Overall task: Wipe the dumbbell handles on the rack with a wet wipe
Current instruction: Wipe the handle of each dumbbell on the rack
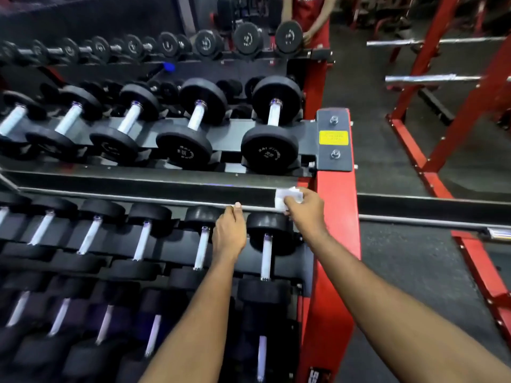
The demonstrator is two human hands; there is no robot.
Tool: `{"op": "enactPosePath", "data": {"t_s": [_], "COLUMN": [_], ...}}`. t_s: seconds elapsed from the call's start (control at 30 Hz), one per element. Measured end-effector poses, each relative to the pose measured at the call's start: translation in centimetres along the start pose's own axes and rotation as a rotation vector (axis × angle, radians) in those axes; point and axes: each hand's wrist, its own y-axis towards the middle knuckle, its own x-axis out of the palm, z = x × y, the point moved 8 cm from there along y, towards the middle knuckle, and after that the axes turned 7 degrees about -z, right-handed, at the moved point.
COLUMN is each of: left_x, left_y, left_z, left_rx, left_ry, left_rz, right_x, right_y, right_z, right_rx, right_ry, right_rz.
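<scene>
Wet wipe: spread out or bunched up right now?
Bunched. The wet wipe is a small crumpled wad pinched in the right hand, at the rack rail.

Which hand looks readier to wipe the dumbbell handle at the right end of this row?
Right, most likely. The right hand grips the wet wipe against the rack rail, just above the end dumbbell's handle. The left hand has no wipe; it only touches that rail.

Gym floor beyond the weights
Red frame (470, 106) holding chrome bars (420, 78) at far right; person in red (312, 12) stands far.
</scene>
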Motion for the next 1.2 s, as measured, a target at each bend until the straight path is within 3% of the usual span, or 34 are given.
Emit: {"op": "enactPosePath", "data": {"t_s": [0.23,0.47,0.6,0.77,0.97,1.2], "left_x": [6.0,11.6,13.6,14.8,15.1,15.5], "left_y": [0.3,-0.8,-1.3,-1.6,-1.6,-1.5], "left_z": [-9.1,-16.5,-18.8,-20.3,-20.5,-21.1], "left_rx": [-0.083,-0.167,-0.166,-0.151,-0.186,-0.196], "left_ry": [0.055,0.082,0.072,0.069,0.001,-0.026], "left_rz": [-0.235,-0.455,-0.509,-0.518,-0.552,-0.559], "right_x": [5.4,7.0,8.4,11.9,11.5,12.0], "right_y": [-4.6,-6.4,-6.1,-5.7,-5.8,-5.5], "right_z": [9.8,18.0,20.8,21.9,21.9,21.2], "right_rx": [0.241,0.574,0.703,0.709,0.688,0.66], "right_ry": [-0.252,-0.449,-0.51,-0.5,-0.564,-0.557], "right_rz": [-0.12,0.0,-0.065,-0.292,-0.247,-0.375]}}
